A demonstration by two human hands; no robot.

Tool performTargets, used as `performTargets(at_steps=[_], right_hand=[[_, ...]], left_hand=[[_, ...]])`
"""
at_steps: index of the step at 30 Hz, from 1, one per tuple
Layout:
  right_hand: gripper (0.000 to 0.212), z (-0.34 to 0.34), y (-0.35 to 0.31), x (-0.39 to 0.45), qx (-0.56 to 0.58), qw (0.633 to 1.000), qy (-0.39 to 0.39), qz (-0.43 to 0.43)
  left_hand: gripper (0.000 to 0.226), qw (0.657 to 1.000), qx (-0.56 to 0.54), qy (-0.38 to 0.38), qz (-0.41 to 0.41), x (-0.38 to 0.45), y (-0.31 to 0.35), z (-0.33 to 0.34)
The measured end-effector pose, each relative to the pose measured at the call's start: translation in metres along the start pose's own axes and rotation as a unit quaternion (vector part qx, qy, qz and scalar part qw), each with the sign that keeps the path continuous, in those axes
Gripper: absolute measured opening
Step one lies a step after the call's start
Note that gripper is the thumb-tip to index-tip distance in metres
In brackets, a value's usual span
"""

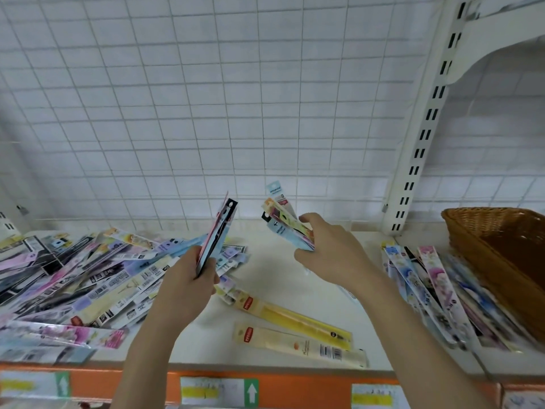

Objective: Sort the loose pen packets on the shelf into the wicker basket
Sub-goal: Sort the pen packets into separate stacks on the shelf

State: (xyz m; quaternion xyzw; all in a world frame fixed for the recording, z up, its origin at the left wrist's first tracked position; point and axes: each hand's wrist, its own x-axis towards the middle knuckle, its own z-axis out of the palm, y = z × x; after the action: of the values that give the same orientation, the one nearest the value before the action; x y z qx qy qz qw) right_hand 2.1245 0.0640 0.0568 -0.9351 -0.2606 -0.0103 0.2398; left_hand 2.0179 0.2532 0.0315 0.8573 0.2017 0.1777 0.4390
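- Left hand [188, 278], lower middle of the frame, is curled around a thin stack of pen packets [216, 236], which stick up and tilt toward the upper right, above the shelf [274, 270].
- Right hand [330, 249], just right of center, grips a second bunch of packets [287, 224] that fans out toward the upper left. The top one has a pale blue header.
- Big messy heap of loose pen packets [88, 276] covers the left side of the shelf, all overlapping at random angles.
- Two yellow packets [298, 329] lie flat on the shelf at lower center, between the two forearms, one just in front of the other.
- Wicker basket [483, 231] sits at the right edge of the frame, tipped so its opening faces left.
- Another row of packets with cartoon art [427, 290] lies just left of the basket, some resting against its side.
- White wire grid [206, 98] fills the back, and a slotted white upright [424, 137] stands at upper right.
- Orange shelf edge [295, 388] with price labels runs along the bottom.
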Motion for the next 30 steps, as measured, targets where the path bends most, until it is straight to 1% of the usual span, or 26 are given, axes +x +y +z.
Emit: performTargets(at_steps=[3, 8, 11, 13, 15, 16, 18, 23, 24, 25, 26, 28, 30], right_hand=[[0.013, 0.004, 0.005, 0.001, -0.017, 1.0, 0.0, 0.002], [0.006, 0.011, 0.011, 0.002, 0.045, 0.998, -0.035, 0.031], [0.014, 0.013, 0.012, -0.003, 0.094, 0.993, -0.057, 0.042], [0.015, 0.014, 0.013, -0.008, 0.081, 0.993, -0.081, 0.012], [0.016, 0.015, 0.013, -0.014, 0.042, 0.993, -0.11, -0.027], [0.021, 0.016, 0.012, -0.017, 0.019, 0.991, -0.123, -0.042], [0.041, 0.018, 0.01, -0.022, -0.036, 0.987, -0.149, -0.05], [0.067, 0.029, 0.002, -0.03, -0.122, 0.952, -0.275, -0.052], [0.072, 0.03, -0.001, -0.03, -0.132, 0.948, -0.285, -0.05], [0.072, 0.033, -0.003, -0.029, -0.14, 0.947, -0.285, -0.049], [0.067, 0.035, -0.005, -0.027, -0.147, 0.947, -0.281, -0.051], [0.054, 0.039, -0.009, -0.022, -0.145, 0.95, -0.271, -0.052], [0.04, 0.044, -0.011, -0.018, -0.12, 0.955, -0.268, -0.048]], left_hand=[[0.018, 1.0, -0.001, 0.001, -0.005, 0.002, -0.003, 0.0], [0.018, 1.0, -0.009, 0.008, -0.013, 0.005, -0.008, -0.002], [0.017, 1.0, -0.012, 0.011, -0.014, 0.007, -0.008, -0.001], [0.015, 1.0, -0.011, 0.009, -0.016, 0.007, -0.009, 0.001], [0.015, 1.0, -0.01, 0.006, -0.018, 0.008, -0.01, 0.003], [0.015, 1.0, -0.011, 0.005, -0.019, 0.008, -0.011, 0.003], [0.016, 1.0, -0.011, 0.005, -0.022, 0.008, -0.014, 0.003], [0.016, 1.0, -0.011, 0.017, -0.024, 0.005, -0.021, -0.003], [0.016, 0.999, -0.011, 0.02, -0.025, 0.005, -0.022, -0.005], [0.016, 0.999, -0.011, 0.023, -0.024, 0.005, -0.023, -0.007], [0.015, 0.999, -0.011, 0.025, -0.023, 0.004, -0.023, -0.009], [0.013, 0.999, -0.008, 0.025, -0.021, 0.002, -0.026, -0.011], [0.013, 0.999, -0.01, 0.026, -0.025, 0.0, -0.03, -0.015]])
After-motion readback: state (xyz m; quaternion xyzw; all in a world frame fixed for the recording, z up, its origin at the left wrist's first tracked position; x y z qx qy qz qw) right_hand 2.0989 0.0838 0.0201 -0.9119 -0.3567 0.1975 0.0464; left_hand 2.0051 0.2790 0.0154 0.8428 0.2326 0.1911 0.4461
